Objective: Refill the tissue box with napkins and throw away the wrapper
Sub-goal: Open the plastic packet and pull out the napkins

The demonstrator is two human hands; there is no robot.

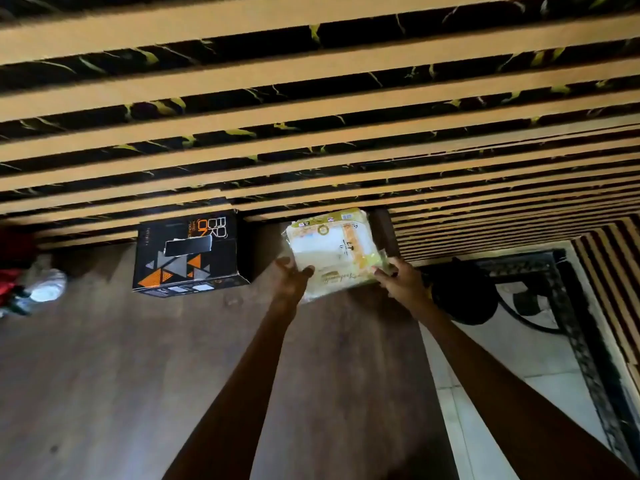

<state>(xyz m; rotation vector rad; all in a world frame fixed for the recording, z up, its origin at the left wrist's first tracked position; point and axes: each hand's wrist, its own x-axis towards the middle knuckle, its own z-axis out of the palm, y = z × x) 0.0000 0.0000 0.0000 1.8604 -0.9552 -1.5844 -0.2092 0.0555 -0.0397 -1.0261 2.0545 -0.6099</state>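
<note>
Barely started: both hands, left [290,279] and right [398,282], pinching the sealed napkin pack [332,251], tissue box [188,252] untouched, everything left.

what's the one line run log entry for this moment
stage: napkin pack in both hands | left hand near edge | right hand near corner | tissue box untouched on table

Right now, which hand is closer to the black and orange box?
Left. The left hand grips the napkin pack on its side nearer the tissue box; the right hand grips the pack's far side.
</note>
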